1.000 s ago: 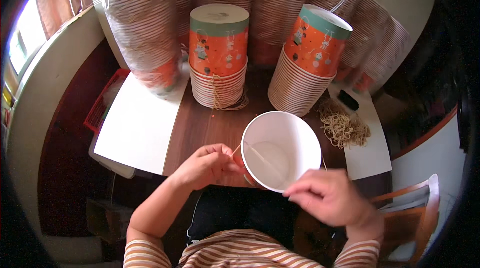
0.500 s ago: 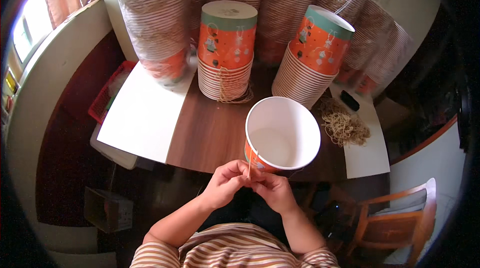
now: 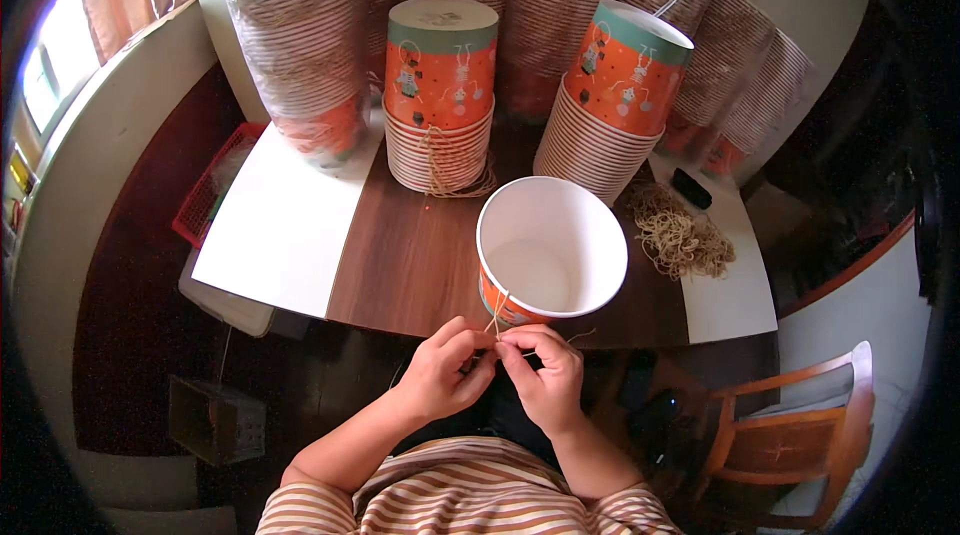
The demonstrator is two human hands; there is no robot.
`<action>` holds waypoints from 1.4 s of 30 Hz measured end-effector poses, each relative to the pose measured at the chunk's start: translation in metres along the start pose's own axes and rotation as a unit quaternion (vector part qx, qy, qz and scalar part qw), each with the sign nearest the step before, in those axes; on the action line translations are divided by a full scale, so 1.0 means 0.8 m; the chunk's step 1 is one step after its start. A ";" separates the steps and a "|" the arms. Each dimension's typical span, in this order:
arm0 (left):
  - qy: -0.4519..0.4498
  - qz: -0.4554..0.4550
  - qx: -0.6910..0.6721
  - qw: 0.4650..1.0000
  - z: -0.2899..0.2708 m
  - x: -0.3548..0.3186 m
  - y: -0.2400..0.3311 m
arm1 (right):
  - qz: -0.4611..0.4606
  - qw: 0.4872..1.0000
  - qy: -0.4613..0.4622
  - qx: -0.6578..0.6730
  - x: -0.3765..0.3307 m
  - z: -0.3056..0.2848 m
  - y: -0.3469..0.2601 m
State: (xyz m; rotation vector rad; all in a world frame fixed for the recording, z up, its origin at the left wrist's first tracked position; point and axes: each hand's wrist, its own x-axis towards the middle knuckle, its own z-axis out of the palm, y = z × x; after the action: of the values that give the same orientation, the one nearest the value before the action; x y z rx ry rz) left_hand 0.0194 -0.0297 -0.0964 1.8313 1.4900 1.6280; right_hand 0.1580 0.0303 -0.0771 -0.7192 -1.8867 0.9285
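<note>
From the head camera, looking down, two bare hands meet close together at the front edge of a table (image 3: 380,280) with a brown wood-grain middle and white ends. The left hand (image 3: 447,367) and the right hand (image 3: 546,372) both grip a thin tan cord (image 3: 498,313), pinching it between thumb and fingers, their fingertips nearly touching; the exact crossing of the strands there is too small to make out. The cord rises from the fingers to the near rim of a large paper bucket (image 3: 550,245), and a thin loose end trails to the right of the right hand. The bucket is on the table by its front edge, just beyond the hands, its round mouth open upward, white inside and orange with printed figures outside. Behind it are two stacks of upside-down paper buckets: the left stack (image 3: 440,85) is upright, with loops of tan cord (image 3: 435,160) hanging down its front, and the right stack (image 3: 625,85) looks tilted. To the right of the bucket lies a tangled heap of tan cord (image 3: 685,243), with a small black oblong object (image 3: 691,189) just behind it. Tall plastic-wrapped stacks (image 3: 295,45) line the back of the table. A red plastic basket (image 3: 205,197) sits beyond the table's left side, and a wooden chair (image 3: 785,423) stands at lower right.
</note>
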 end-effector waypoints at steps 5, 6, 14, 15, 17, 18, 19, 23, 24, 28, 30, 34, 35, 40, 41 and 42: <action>0.000 -0.035 -0.011 0.999 -0.011 0.009 0.006 | 0.018 0.999 -0.029 0.013 0.002 -0.009 0.004; 0.019 -0.016 -0.001 1.000 -0.010 0.011 0.005 | 0.028 0.998 -0.054 0.019 0.002 -0.011 0.005; -0.033 0.101 0.148 0.983 -0.016 0.029 -0.008 | 0.009 0.995 -0.087 0.042 0.007 -0.016 0.002; -0.034 0.101 0.148 0.983 -0.016 0.031 -0.009 | 0.010 0.994 -0.096 0.043 0.008 -0.017 0.003; -0.034 0.158 0.184 0.969 -0.017 0.035 -0.011 | 0.016 0.993 -0.108 0.035 0.012 -0.022 0.000; -0.035 0.158 0.184 0.969 -0.017 0.037 -0.011 | 0.021 0.992 -0.121 0.029 0.013 -0.023 -0.001; -0.034 0.164 0.187 0.968 -0.016 0.039 -0.012 | 0.021 0.992 -0.121 0.029 0.014 -0.024 -0.002; -0.009 0.126 0.166 0.978 -0.008 0.031 -0.022 | 0.009 0.994 -0.105 0.021 0.017 -0.023 -0.004; -0.009 0.126 0.165 0.978 -0.005 0.028 -0.020 | -0.001 0.996 -0.092 0.016 0.017 -0.023 -0.004; 0.013 -0.084 -0.090 0.992 0.010 0.014 -0.013 | -0.030 0.997 -0.041 -0.057 0.016 -0.018 0.002; 0.027 -0.143 -0.184 0.972 0.014 0.012 -0.010 | -0.118 0.977 0.007 -0.176 0.018 -0.014 0.009; 0.016 -0.276 -0.291 0.916 0.009 0.009 0.000 | -0.143 0.968 0.034 -0.203 0.022 -0.004 0.016; 0.001 -0.314 -0.310 0.897 0.007 0.008 -0.001 | -0.114 0.981 0.030 -0.154 0.023 -0.001 0.015; 0.025 -0.329 -0.379 0.864 -0.001 0.014 0.003 | 0.154 0.957 -0.060 0.240 0.022 0.005 0.024; 0.025 -0.345 -0.368 0.863 -0.002 0.014 0.004 | 0.154 0.957 -0.060 0.240 0.023 0.004 0.024; 0.026 -0.361 -0.357 0.861 -0.004 0.014 0.005 | 0.160 0.949 -0.082 0.260 0.024 0.002 0.024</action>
State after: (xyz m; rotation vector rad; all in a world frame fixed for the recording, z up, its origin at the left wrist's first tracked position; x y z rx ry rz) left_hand 0.0168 -0.0235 -0.0861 0.7052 1.1314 1.5157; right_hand 0.1502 0.0551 -0.0852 -0.6421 -1.5724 1.6590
